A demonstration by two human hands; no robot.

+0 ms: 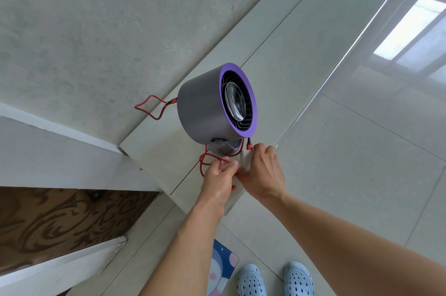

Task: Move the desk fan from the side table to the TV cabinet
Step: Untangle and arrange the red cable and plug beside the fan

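A grey desk fan (202,107) with a purple front ring stands on a pale stone-look cabinet top (277,59) beside the wall. A red cable (152,108) leaves its back and loops under its base. My left hand (218,181) pinches the red cable just in front of the base. My right hand (261,169) grips a white plug block with the cable's orange connector sticking up from it. Both hands are below the fan, close together.
The cabinet's front edge (311,100) runs diagonally, with glossy floor tiles (362,175) to its right. A brown patterned panel (60,218) lies lower left. My blue clogs (275,280) and a blue patterned mat (220,269) are at the bottom.
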